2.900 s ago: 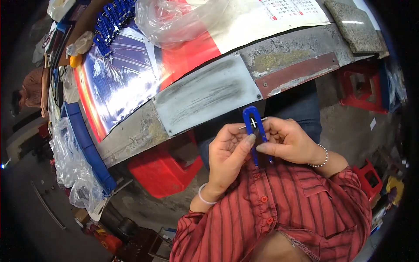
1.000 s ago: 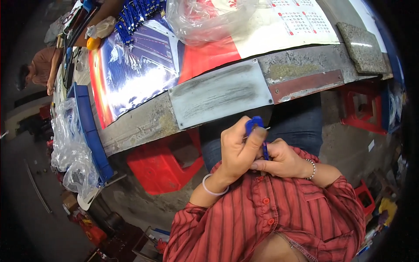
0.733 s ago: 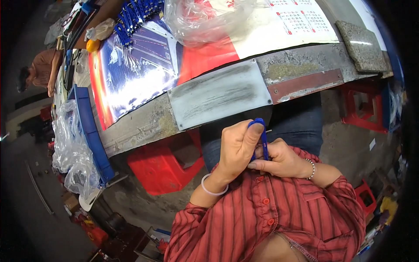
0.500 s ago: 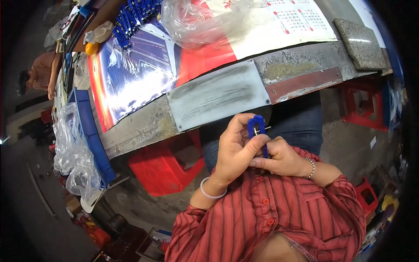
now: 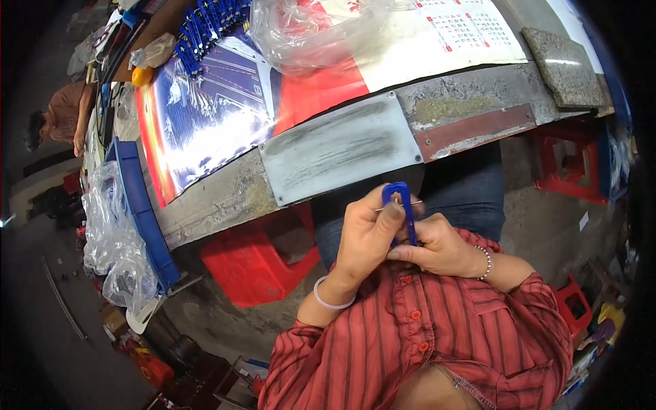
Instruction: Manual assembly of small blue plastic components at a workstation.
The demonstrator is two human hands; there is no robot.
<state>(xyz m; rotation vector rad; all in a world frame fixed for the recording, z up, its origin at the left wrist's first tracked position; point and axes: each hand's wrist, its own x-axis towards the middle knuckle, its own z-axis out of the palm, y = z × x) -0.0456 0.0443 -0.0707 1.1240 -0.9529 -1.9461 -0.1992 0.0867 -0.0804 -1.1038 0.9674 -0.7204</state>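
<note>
Above my lap, in front of the table edge, both hands are closed around one blue slotted plastic piece (image 5: 408, 215). My left hand (image 5: 362, 236) grips its upper part, with the thumb lying over the slot. A thin metal pin (image 5: 417, 202) sticks out crosswise near that thumb. The lower end of the piece sits between the fingers of my right hand (image 5: 444, 249). My fingers hide much of the piece, and its exact kind cannot be made out.
A pale, smudged plate (image 5: 342, 154) is screwed to the table's near edge. Behind it lie a poster (image 5: 321, 96), a clear plastic bag (image 5: 301, 41) and a pile of blue pieces (image 5: 215, 20). A red stool (image 5: 246, 263) stands below; a person (image 5: 65, 116) is at far left.
My left thumb has moved up over the slot of the blue piece. The piece has shifted slightly left and turned a little. My right hand has hardly moved.
</note>
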